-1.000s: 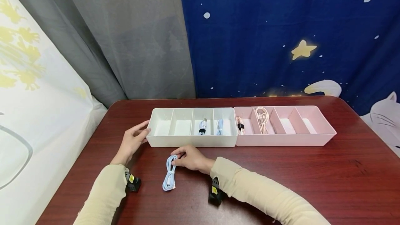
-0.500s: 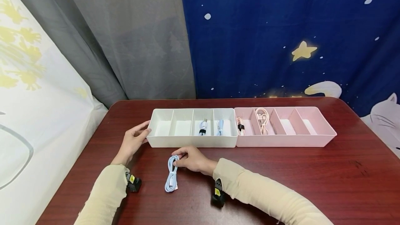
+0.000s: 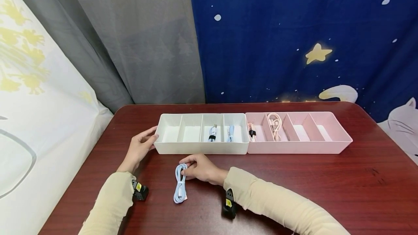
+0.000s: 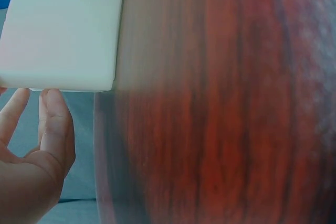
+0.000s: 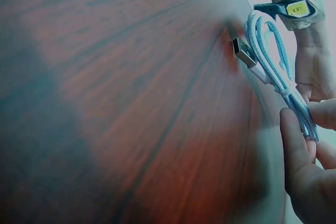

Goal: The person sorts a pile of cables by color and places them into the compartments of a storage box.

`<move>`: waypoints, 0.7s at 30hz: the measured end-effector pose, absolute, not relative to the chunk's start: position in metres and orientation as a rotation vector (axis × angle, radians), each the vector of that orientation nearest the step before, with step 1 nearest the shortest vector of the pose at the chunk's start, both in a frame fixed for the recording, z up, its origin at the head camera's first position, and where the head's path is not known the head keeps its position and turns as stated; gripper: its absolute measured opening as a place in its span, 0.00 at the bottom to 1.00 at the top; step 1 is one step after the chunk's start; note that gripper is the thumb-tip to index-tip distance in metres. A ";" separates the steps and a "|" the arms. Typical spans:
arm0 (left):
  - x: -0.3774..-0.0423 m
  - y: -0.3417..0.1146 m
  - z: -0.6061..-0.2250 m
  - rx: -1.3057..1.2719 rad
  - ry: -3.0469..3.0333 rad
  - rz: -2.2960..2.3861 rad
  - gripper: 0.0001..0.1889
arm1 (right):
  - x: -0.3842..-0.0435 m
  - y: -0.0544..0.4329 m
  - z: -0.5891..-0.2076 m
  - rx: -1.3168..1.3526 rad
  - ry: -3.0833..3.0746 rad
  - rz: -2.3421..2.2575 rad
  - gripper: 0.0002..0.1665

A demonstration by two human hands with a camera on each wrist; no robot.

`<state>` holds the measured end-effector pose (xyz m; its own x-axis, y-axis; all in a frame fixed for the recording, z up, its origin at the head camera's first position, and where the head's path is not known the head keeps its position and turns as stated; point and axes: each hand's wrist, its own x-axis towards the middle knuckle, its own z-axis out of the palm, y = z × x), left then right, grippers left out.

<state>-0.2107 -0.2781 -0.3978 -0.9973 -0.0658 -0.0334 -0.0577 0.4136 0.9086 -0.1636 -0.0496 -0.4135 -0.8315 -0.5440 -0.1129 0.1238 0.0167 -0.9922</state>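
Note:
My right hand pinches one end of a coiled light-blue USB cable between thumb and fingers, in front of the white box. A tie bundles the coil at its middle, and in the right wrist view its metal USB plug sticks out at the side. My left hand touches the left end of the white divided box with extended fingertips. In the left wrist view those fingers meet the box's end wall. Inside the box lie a blue cable with a black strap and another blue cable.
A pink divided box stands end to end with the white one. It holds a pink cable with a black strap and a looped pink cable. Curtains hang behind the dark red wooden table.
The right hand and the blue cable in it have shifted slightly to the right in the head view. My left hand stays at the white box's end.

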 end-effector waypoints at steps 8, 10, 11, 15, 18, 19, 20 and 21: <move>-0.211 -0.278 -0.398 0.114 -2.630 -1.710 0.25 | -0.161 -0.046 -0.412 -0.470 1.844 -1.865 0.20; -0.211 -0.278 -0.398 0.113 -2.630 -1.710 0.25 | -0.160 -0.046 -0.412 -0.478 1.851 -1.862 0.20; -0.211 -0.278 -0.398 0.113 -2.631 -1.708 0.25 | -0.160 -0.046 -0.411 -0.481 1.851 -1.862 0.20; -0.210 -0.278 -0.398 0.107 -2.629 -1.704 0.25 | -0.158 -0.045 -0.410 -0.475 1.842 -1.865 0.20; -0.210 -0.277 -0.398 0.095 -2.620 -1.709 0.25 | -0.157 -0.045 -0.410 -0.467 1.834 -1.870 0.20; -0.210 -0.277 -0.398 0.090 -2.616 -1.713 0.25 | -0.157 -0.045 -0.411 -0.471 1.841 -1.871 0.20; -0.210 -0.277 -0.398 0.087 -2.610 -1.718 0.25 | -0.157 -0.044 -0.411 -0.472 1.847 -1.865 0.20; -0.210 -0.277 -0.398 0.086 -2.611 -1.715 0.25 | -0.157 -0.044 -0.411 -0.478 1.859 -1.855 0.20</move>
<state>-0.2101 -0.2772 -0.3979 -0.9983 -0.0551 -0.0165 -0.0370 0.3960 0.9175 -0.1571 -0.0440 -0.4112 -0.8299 -0.5519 -0.0820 0.0807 0.0267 -0.9964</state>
